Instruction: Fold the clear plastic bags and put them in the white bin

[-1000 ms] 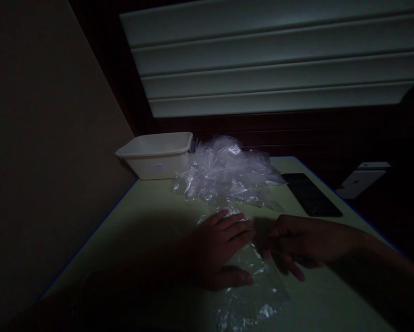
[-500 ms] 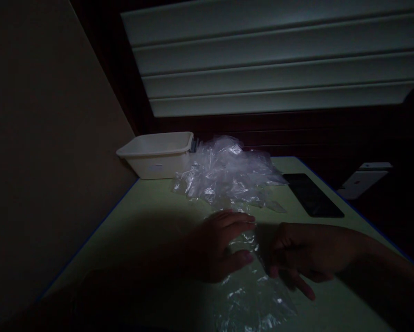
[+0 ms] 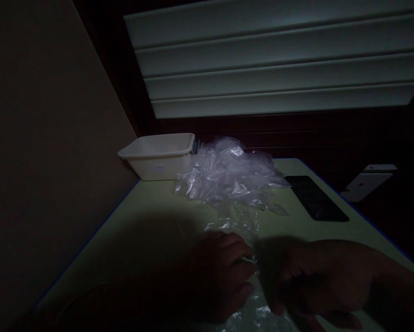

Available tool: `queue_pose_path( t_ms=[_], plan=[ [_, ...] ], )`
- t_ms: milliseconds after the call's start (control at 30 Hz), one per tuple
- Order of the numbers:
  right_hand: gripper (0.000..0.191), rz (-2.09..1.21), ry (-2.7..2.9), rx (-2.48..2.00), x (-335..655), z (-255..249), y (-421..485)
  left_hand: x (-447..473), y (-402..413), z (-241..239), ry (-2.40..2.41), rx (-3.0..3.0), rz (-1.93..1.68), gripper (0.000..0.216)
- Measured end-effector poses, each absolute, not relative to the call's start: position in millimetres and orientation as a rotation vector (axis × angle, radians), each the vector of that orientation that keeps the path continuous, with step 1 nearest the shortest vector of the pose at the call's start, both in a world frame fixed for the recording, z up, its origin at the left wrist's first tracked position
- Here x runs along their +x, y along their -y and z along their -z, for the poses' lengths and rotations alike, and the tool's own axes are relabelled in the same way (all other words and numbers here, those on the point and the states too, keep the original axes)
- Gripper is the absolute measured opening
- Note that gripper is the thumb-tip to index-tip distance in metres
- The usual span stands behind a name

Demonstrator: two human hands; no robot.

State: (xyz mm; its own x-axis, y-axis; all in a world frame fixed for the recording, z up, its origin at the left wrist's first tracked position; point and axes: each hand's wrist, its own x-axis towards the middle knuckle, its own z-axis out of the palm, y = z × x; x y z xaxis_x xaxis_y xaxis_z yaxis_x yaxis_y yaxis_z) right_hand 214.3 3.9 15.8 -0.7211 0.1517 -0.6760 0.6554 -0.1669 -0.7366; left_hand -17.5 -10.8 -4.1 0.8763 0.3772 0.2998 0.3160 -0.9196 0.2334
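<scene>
A clear plastic bag (image 3: 233, 225) lies flat on the table in front of me. Across it rests my left hand (image 3: 224, 272), palm down with its fingers apart, pressing on the film. My right hand (image 3: 324, 276) is at the bag's right side, fingers curled and thumb and forefinger pinched at its edge; the dark hides part of the grip. Just beyond the bag is a loose heap of crumpled clear plastic bags (image 3: 231, 173).
At the back left of the green table (image 3: 151, 198) stands a white plastic tub (image 3: 158, 168). To the right lies a black tablet (image 3: 316, 198). A white device (image 3: 368, 186) is past the table's right edge. A wall borders the left, and a slatted window is behind.
Both hands have come down the bag toward me. The view has tilted slightly, and the heap, tub and tablet have stayed in place.
</scene>
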Motion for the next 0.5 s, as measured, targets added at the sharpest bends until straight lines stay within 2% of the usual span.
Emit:
queue_pose_path(
  t_ms=[267, 367, 500],
  plan=[
    [0.04, 2.037, -1.79, 0.966, 218.5, -17.7, -2.9, -18.5, 23.0, 3.7, -0.599, 2.822, -0.386, 0.03],
    [0.018, 2.088, -2.153, 1.249, 220.6, -20.7, -10.7, -20.3, 21.7, 2.7, -0.663, 2.798, -0.417, 0.034],
    [0.028, 1.81, -2.637, 1.823, 220.0, -14.9, -22.9, -23.2, 20.0, 4.0, -0.686, 2.798, -0.489, 0.038]
  ],
)
